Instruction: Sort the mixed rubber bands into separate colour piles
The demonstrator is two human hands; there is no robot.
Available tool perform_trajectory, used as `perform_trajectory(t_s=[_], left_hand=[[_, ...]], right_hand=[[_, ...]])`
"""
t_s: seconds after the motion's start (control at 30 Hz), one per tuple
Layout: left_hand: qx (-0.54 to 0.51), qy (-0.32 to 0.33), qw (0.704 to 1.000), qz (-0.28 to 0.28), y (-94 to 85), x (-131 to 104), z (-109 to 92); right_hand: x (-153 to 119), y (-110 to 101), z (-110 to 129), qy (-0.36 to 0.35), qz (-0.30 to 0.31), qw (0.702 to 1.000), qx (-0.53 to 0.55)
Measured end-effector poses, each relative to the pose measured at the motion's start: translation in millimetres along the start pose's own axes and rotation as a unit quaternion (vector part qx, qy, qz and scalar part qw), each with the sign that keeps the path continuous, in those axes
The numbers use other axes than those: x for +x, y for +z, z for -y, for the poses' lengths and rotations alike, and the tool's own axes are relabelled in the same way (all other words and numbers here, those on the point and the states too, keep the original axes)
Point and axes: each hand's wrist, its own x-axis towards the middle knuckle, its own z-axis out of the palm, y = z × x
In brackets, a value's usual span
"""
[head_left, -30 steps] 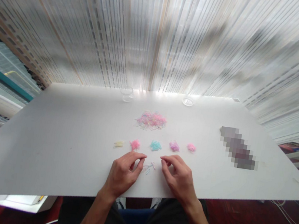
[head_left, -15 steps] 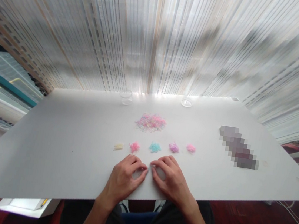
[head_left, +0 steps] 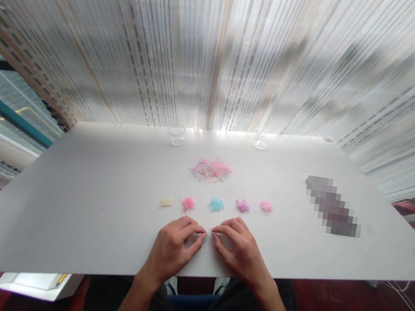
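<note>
My left hand [head_left: 176, 243] and my right hand [head_left: 237, 246] rest near the table's front edge, fingertips almost meeting. Each hand is pinched, thumb to forefinger, around something too small to make out; a faint pale bit shows between the tips. Just beyond them lies a row of little heaps of thin, short pieces: a cream heap [head_left: 166, 202], a hot pink heap [head_left: 188, 203], a turquoise heap [head_left: 216, 204], a purple heap [head_left: 242, 205] and a light pink heap [head_left: 266, 206]. Behind the row spreads a larger mixed-colour pile [head_left: 211, 170].
Two clear round containers [head_left: 177, 134] [head_left: 261, 142] stand at the back of the white table [head_left: 68, 197], by the blinds [head_left: 170, 41]. A pixelated dark object [head_left: 332, 206] lies on the right. Below the left edge is a white box [head_left: 36, 283] with a pencil.
The right hand's thumb and forefinger have closed together into a pinch. Both hands otherwise stay in place; the view has shifted very slightly.
</note>
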Motion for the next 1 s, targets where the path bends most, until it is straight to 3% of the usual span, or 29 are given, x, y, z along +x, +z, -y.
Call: perform_trajectory(t_s=[0.5, 1.0], left_hand=[[-0.080, -0.012, 0.997, 0.000, 5.4, 3.5, -0.4], [-0.119, -0.009, 0.993, 0.003, 7.3, 0.8, 2.1]], right_hand=[[-0.1, -2.5, 2.0, 0.000, -0.052, 0.997, 0.059], [-0.3, -2.8, -0.5, 0.022, -0.018, 0.997, 0.071]])
